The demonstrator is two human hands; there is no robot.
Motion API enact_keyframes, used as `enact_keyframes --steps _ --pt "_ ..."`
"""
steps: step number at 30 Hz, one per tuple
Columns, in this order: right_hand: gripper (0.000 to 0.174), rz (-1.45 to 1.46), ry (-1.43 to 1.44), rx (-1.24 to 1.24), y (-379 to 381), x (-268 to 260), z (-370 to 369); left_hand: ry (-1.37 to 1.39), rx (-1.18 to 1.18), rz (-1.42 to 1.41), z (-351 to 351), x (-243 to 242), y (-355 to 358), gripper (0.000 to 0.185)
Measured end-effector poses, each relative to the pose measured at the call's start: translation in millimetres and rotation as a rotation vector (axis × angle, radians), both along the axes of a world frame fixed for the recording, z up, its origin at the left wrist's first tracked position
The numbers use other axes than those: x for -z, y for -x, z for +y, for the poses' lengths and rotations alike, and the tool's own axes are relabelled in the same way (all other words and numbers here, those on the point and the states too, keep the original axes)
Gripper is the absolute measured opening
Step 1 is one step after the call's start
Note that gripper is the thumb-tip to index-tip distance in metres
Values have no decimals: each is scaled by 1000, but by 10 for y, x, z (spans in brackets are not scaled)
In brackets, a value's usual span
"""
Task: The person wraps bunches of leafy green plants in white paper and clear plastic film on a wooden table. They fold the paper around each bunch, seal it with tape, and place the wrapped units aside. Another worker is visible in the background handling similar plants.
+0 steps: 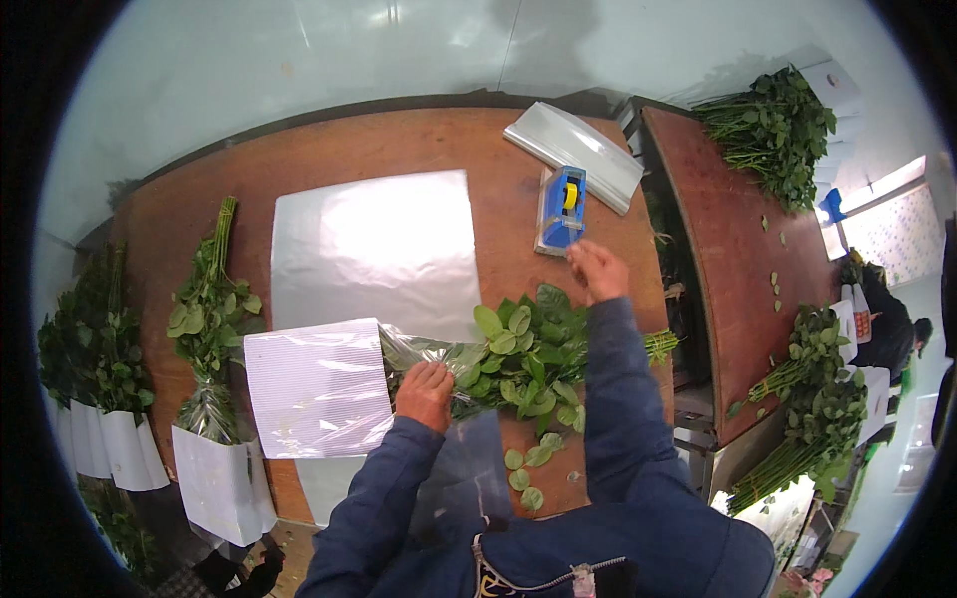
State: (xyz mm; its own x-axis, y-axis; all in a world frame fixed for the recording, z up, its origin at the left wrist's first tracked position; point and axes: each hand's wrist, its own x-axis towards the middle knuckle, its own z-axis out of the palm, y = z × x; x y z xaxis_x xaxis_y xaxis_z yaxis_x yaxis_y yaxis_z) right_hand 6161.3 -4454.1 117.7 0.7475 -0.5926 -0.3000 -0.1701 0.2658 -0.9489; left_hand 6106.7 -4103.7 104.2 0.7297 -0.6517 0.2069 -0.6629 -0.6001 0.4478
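Note:
A leafy bouquet (534,355) lies across the wooden table, its tied stem ends at the right, its head wrapped in white corrugated paper (318,389) under clear film at the left. My left hand (426,395) is closed around the gathered film between paper and leaves. My right hand (599,270) is at the front end of a blue tape dispenser (562,205) with a yellow core, thumb and fingertips together; whether tape is between them is too small to tell. A stack of clear film sheets (374,254) lies flat behind the bouquet.
Folded film (576,153) lies at the table's back right. Wrapped bouquets (213,314) lie along the left side. Across a gap on the right, a second table (736,261) bears leafy bunches (781,134). A person in dark clothes (890,321) is at the far right.

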Motion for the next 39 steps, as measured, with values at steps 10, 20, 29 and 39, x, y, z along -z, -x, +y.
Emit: enact_keyframes --steps 10,20,29,39 --pt "16 232 802 -145 113 518 -318 37 28 -1 -72 -7 -41 26" --pt "23 324 288 -398 690 414 2055 160 -104 -35 -34 85 45 24" --pt "28 407 305 -400 816 301 2090 -100 -51 130 -77 -104 -92 55" --pt "29 291 -311 -78 1500 486 2508 -136 -116 235 -73 -117 -65 49"
